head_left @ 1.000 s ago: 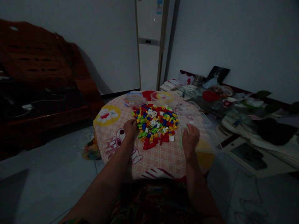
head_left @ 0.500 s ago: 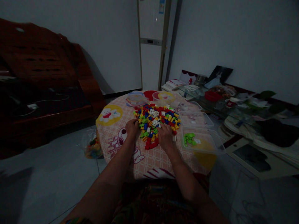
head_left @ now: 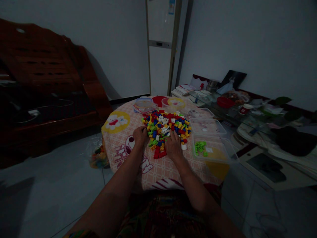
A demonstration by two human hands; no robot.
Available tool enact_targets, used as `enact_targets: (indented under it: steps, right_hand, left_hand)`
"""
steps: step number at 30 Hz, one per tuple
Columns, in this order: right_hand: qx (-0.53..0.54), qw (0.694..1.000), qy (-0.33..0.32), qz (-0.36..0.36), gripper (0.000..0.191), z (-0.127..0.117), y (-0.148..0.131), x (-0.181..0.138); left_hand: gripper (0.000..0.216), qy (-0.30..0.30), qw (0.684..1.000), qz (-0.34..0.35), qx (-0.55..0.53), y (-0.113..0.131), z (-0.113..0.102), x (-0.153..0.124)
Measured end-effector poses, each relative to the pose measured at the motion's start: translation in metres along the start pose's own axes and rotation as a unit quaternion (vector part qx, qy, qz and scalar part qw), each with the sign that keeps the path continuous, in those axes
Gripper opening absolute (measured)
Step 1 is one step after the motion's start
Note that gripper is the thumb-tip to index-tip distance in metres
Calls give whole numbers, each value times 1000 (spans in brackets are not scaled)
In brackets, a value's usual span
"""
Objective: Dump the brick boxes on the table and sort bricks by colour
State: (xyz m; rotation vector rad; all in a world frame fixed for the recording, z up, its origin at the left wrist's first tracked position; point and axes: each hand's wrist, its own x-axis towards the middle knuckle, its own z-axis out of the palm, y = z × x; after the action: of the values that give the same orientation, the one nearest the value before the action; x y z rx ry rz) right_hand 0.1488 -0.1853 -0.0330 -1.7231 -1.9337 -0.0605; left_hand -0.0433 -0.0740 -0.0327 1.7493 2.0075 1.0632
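A heap of small coloured building bricks (head_left: 166, 128) lies on a round table covered by a patterned cloth (head_left: 170, 168). My left hand (head_left: 140, 135) rests curled at the heap's left edge, its fingers closed on bricks I cannot make out. My right hand (head_left: 173, 145) lies on the heap's near side, fingers bent down into the bricks. A clear plastic tray (head_left: 215, 155) to the right holds several green bricks (head_left: 200, 147).
Two more clear trays (head_left: 207, 126) stand behind the first. A lidded clear box (head_left: 143, 105) sits at the table's far side. A bag of bricks (head_left: 97, 158) lies on the floor at left. A wooden bench (head_left: 44, 96) and a cluttered glass table (head_left: 247, 112) flank the table.
My right hand moved from the clear tray at right back to the brick heap, leaving green bricks in the tray. My left hand stayed at the heap's left edge.
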Motion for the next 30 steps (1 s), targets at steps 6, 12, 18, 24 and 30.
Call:
enact_targets:
  steps: [6, 12, 18, 24, 30]
  right_hand:
    - [23, 999, 27, -20, 26, 1, 10, -8]
    - [30, 997, 75, -13, 32, 6, 21, -14]
    - [25, 997, 77, -17, 32, 13, 24, -14]
    - [42, 996, 73, 10, 30, 14, 24, -12]
    - [33, 997, 67, 19, 22, 11, 23, -14]
  left_hand:
    - [41, 2, 1000, 5, 5, -1, 1, 1]
    - [41, 0, 1000, 2, 10, -1, 1, 1]
    - [41, -1, 1000, 11, 14, -2, 0, 0]
    - [41, -5, 1000, 5, 13, -1, 0, 1]
    - [40, -4, 1000, 6, 5, -1, 0, 1]
